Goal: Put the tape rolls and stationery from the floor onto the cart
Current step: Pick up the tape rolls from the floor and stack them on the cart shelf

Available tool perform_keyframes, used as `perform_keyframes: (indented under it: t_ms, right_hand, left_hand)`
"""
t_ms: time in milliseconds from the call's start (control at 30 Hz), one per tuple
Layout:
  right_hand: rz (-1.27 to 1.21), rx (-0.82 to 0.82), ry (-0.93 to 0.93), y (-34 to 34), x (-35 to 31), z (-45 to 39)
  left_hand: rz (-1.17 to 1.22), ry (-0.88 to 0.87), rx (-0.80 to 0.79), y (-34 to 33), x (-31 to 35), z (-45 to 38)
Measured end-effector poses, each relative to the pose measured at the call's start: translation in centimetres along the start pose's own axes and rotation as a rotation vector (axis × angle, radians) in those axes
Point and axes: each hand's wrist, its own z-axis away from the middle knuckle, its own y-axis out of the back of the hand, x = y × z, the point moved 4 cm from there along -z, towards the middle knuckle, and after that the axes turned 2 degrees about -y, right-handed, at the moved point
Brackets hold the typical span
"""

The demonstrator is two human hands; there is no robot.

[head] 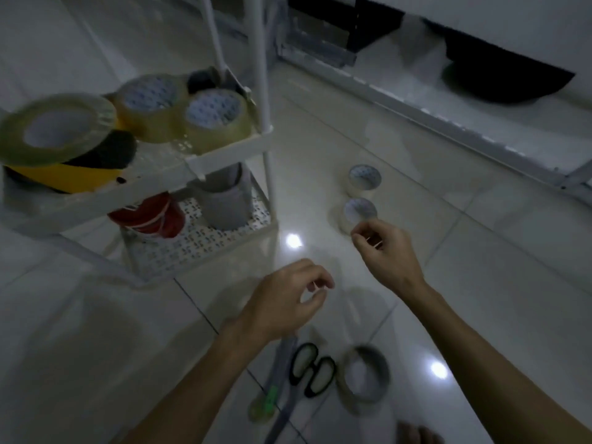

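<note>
Two small clear tape rolls lie on the tiled floor, the far roll (364,178) and the near roll (358,210). My right hand (386,251) hovers just in front of the near roll, fingers curled and apart, holding nothing. My left hand (285,299) is lower and to the left, loosely curled and empty. Near my feet lie black-handled scissors (312,368), a grey tape roll (365,378), a green small item (266,403) and a long grey ruler-like piece (283,379). The white cart (224,155) stands at the left, its top tray holding several tape rolls (211,120).
The cart's lower shelf (205,248) carries a red roll (150,216) and a grey cylinder (224,200). A white metal frame (448,120) runs along the back right with dark items behind it. My bare foot (416,432) shows at the bottom edge.
</note>
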Motion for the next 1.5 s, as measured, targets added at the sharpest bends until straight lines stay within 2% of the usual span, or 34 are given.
perform_keyframes:
  t_ms: [133, 233, 300, 433, 733, 800, 867, 933, 1000, 1067, 1167, 1300, 1500]
  right_hand:
    - [0.083, -0.027, -0.099, 0.6, 4.1, 2.7]
    - [0.092, -0.013, -0.146, 1.0, 5.8, 4.0]
    - [0.094, -0.012, -0.174, 1.3, 6.5, 4.7]
    - [0.112, -0.011, -0.209, 1.0, 7.8, 4.7]
    - [0.201, 0.039, -0.134, -2.1, 8.0, -1.4]
    - [0.24, 0.056, -0.136, -2.8, 7.9, -2.6]
    - [0.293, 0.08, -0.146, -3.7, 7.8, -3.7]
    - [0.318, 0.094, -0.144, -4.5, 7.9, -4.8]
    - [0.309, 0.067, -0.143, -5.2, 8.2, -6.1]
    - [0.32, 0.018, -0.13, -5.5, 8.5, -7.2]
    - [0.329, 0.005, -0.068, -4.8, 8.0, -6.9]
    - [0.152, 0.064, -0.049, -2.8, 5.8, -4.7]
    - [0.025, -0.031, 0.122, 0.1, -2.0, -2.8]
  left_hand:
    - [0.103, 0.049, -0.351, -7.3, 0.3, 1.0]
    - [0.059, 0.035, -0.47, -10.4, 0.4, 0.8]
    - [0.056, 0.008, -0.482, -11.6, 0.6, 0.4]
    - [0.057, -0.014, -0.372, -11.3, -0.1, -1.1]
    - [0.065, 0.412, 0.267, -4.3, -8.5, -5.4]
    - [0.11, 0.449, 0.382, -3.5, -9.4, -5.4]
    - [0.058, 0.373, 0.395, -3.6, -9.3, -5.5]
    - [-0.008, 0.277, 0.282, -4.6, -9.1, -5.8]
    - [-0.029, 0.272, 0.166, -5.6, -9.1, -6.2]
    - [-0.002, 0.284, 0.142, -5.9, -9.2, -6.6]
    - [-0.008, 0.198, 0.176, -5.6, -8.8, -7.1]
    - [0.023, 0.154, 0.301, -3.2, -7.5, -5.6]
    - [0.043, 0.035, 0.462, 8.0, -1.9, -0.2]
